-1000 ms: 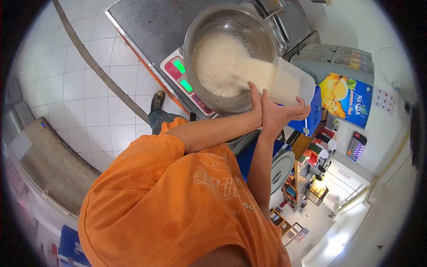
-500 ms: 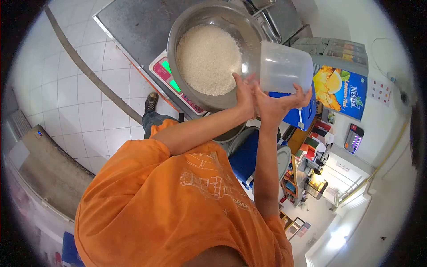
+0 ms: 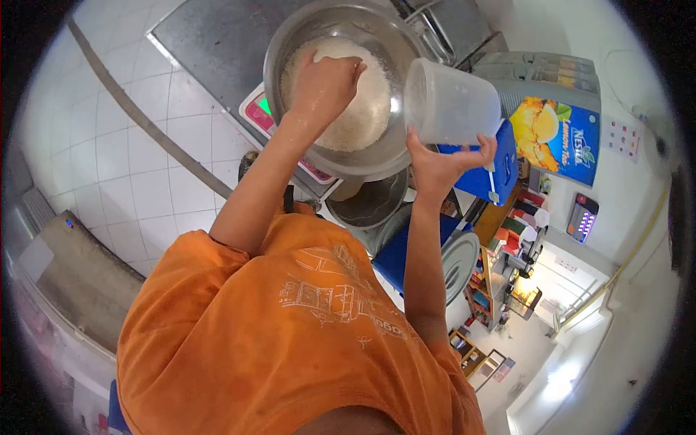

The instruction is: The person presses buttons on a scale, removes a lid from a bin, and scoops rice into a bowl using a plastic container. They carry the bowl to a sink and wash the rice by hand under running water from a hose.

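Right fingers grip a tilted translucent tub; left fingers, grip unclear, hover over a bowl of rice.

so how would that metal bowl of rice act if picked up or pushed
The metal bowl would probably feel heavy, given the broad bed of rice inside. Its smooth, shiny wall suggests a stiff body that could be slippery to grip. Pushed, it might slide or tip on the digital scale, since it appears to perch there, with its wide rim covering most of it.
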The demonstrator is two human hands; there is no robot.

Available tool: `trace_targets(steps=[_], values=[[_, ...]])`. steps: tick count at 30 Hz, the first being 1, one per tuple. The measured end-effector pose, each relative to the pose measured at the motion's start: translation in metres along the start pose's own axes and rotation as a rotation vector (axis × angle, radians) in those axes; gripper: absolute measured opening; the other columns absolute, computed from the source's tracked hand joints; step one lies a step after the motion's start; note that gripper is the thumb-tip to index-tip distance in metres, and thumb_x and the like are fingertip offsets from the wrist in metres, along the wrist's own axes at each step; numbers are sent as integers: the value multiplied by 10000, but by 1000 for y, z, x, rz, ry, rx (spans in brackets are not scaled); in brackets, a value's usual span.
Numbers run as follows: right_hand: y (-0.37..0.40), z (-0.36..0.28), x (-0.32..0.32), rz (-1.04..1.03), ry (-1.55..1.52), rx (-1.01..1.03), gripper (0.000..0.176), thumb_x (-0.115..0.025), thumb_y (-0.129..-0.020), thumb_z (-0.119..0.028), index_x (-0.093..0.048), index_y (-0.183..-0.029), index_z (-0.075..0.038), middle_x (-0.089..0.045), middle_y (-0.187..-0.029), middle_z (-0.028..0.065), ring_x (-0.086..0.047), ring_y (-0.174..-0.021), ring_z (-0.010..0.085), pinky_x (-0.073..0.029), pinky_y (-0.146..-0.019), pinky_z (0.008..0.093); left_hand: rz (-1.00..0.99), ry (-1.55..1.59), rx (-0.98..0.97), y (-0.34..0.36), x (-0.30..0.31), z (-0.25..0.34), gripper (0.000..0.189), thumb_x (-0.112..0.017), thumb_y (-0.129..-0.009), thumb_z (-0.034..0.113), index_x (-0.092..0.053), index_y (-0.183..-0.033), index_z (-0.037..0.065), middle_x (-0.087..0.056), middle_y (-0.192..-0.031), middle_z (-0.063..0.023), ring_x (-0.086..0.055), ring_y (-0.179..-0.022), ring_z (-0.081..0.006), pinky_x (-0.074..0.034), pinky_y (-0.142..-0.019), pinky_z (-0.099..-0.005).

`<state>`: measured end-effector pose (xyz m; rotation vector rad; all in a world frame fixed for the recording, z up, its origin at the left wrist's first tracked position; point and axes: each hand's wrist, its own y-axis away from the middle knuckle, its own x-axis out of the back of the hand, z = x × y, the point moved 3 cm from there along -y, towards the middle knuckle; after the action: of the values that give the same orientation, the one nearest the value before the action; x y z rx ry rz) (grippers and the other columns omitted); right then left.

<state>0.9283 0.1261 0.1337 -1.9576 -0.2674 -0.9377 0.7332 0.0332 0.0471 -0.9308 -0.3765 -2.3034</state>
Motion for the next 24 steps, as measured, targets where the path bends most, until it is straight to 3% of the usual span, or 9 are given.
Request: trace_targets(steps=[3, 5, 6, 8, 11, 12, 14, 17, 24], values=[[6, -5, -14, -38, 122, 96, 1052, -950, -528, -251, -240, -1278, -50, -220, -1338, 225, -248, -1329, 396, -323, -1091, 564, 146, -153, -88, 5, -16, -18, 502, -611, -921, 240, -520, -1413, 193, -729, -987, -118, -680, -986, -278, -271, -1131, -544], [15, -4, -14, -69, 213, 125, 1053, -948, -531, -283, -245, -1278, -43, -216, -1339, 228, -222, -1338, 414, -270, -1108, 577, 697, -345, -353, 15, -27, -14, 562, -588, -921, 174, -448, -1464, 204, -739, -921, -113, -699, -952, -272, -230, -1164, -548], [18, -1, -15, -83, 212, 130, 1057, -947, -533, -290, -244, -1282, -39, -210, -1347, 239, -209, -1340, 424, -245, -1115, 581, 696, -347, -347, 18, -18, -9, 562, -588, -921, 174, -448, -1464, 204, -739, -921, -113, -699, -952, -272, -230, -1164, -548], [18, 2, -20, -102, 205, 147, 1067, -945, -538, -304, -241, -1292, -32, -198, -1363, 262, -182, -1344, 445, -195, -1130, 588, -120, -102, -121, 17, -10, -6, 624, -586, -892, 104, -415, -1483, 204, -709, -1086, -149, -639, -1125, -297, -204, -1176, -562], [17, -1, -19, -102, 229, 137, 1031, -931, -518, -251, -244, -1264, -63, -225, -1352, 265, -234, -1314, 445, -289, -1092, 575, 429, -488, -325, 30, -10, -6, 692, -603, -858, 74, -383, -1502, 204, -625, -1270, -167, -560, -1240, -315, -227, -1171, -559], [16, 1, -23, -99, 225, 139, 1031, -931, -518, -251, -244, -1264, -63, -225, -1352, 265, -234, -1314, 445, -289, -1092, 575, 433, -492, -324, 28, -2, -4, 692, -603, -858, 74, -383, -1502, 204, -625, -1270, -167, -560, -1240, -315, -227, -1171, -559], [23, 11, -21, -188, 187, 48, 1069, -955, -524, -294, -245, -1281, -38, -181, -1369, 259, -161, -1348, 428, -191, -1131, 560, -151, -106, -7, 24, -1, -6, 753, -608, -833, 46, -358, -1515, 244, -552, -1368, -168, -522, -1279, -316, -251, -1166, -554], [20, 6, -13, -107, 171, 31, 1021, -944, -576, -286, -248, -1281, -40, -212, -1379, 264, -276, -1313, 397, -302, -1077, 566, 341, -290, -266, 29, -11, -14, 756, -591, -839, 35, -352, -1518, 266, -604, -1298, -156, -585, -1198, -294, -269, -1163, -546], [33, 83, -6, 112, -887, -735, 776, -807, -803, -249, -276, -1346, -95, -457, -1280, 151, -529, -1100, 295, -500, -865, 501, 59, 19, -168, 24, -15, -10, 770, -600, -804, -29, -382, -1504, 206, -606, -1277, -139, -576, -1198, -309, -298, -1132, -573]])
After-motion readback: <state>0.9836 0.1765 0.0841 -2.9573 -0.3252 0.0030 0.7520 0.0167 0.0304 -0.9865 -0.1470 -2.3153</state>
